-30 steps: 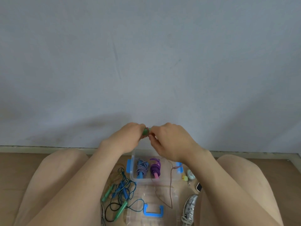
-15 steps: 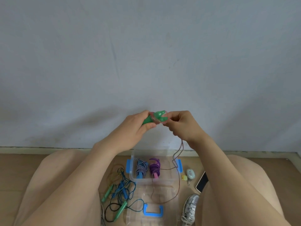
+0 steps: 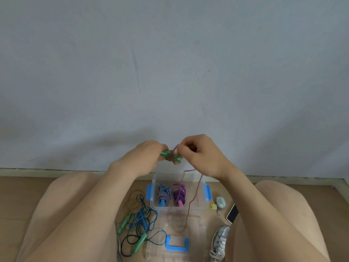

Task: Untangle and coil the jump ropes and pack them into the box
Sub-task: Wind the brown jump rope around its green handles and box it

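Lowered right hand (image 3: 200, 155) pinches rope (image 3: 171, 158) over box (image 3: 179, 209).

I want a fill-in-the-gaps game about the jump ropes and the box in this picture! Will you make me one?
1. The clear plastic box with blue latches holds ___ coiled ropes.
2. The purple coiled rope has a ___ handle.
3. The left hand grips the ___ plastic handles, and the right hand pinches the thin brownish cord.
4. The tangled blue and green ropes lie on the box's ___ side.

Missing words: two; pink; green; left.
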{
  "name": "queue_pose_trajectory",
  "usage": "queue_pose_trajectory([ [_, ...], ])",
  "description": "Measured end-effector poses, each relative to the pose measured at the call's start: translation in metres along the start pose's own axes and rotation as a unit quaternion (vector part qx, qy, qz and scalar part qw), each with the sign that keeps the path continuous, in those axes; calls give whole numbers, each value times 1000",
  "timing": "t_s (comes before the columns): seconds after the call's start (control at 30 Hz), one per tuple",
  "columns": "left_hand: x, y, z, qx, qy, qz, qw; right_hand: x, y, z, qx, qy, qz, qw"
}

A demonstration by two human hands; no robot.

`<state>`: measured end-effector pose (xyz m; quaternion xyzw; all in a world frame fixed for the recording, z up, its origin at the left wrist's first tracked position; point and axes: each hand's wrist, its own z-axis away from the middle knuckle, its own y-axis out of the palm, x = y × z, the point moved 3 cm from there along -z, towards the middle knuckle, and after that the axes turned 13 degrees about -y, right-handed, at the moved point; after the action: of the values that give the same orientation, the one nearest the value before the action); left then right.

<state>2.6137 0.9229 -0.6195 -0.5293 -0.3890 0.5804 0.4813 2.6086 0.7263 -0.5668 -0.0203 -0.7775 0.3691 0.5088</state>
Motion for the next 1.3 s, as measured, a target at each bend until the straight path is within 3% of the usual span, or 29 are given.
queue_pose_trajectory([
  [0.13, -16, -9, 7, 50, 64, 75, 994, -18, -17, -5, -119, -29, 83, 989],
  [0.27, -27, -25, 22, 52, 116, 179, 976, -39, -27, -8, -156, 12, 35, 987],
  [0.37, -24, -36, 24, 4, 106, 247, 963, -45, -22, -9, -116, 53, -82, 988],
  [0.57, -14, -36, 17, -99, 44, 271, 956, -31, 6, -8, -11, 46, -98, 994],
  [0.73, -11, -29, 12, -164, -11, 134, 977, -19, 31, -3, 59, 66, -79, 993],
  [0.83, -7, -21, 10, -136, -43, 47, 989, -13, 30, -3, 34, 58, -99, 993],
  [0.97, -9, -11, 9, -98, -6, -27, 995, -11, 22, -5, -13, 18, -40, 999],
  [1.1, -19, -11, 14, -12, 42, 18, 999, -16, 11, -6, -55, -27, 86, 994],
  [1.3, -22, -17, 18, 51, 46, 60, 996, -17, 2, -4, -58, -67, 144, 986],
])
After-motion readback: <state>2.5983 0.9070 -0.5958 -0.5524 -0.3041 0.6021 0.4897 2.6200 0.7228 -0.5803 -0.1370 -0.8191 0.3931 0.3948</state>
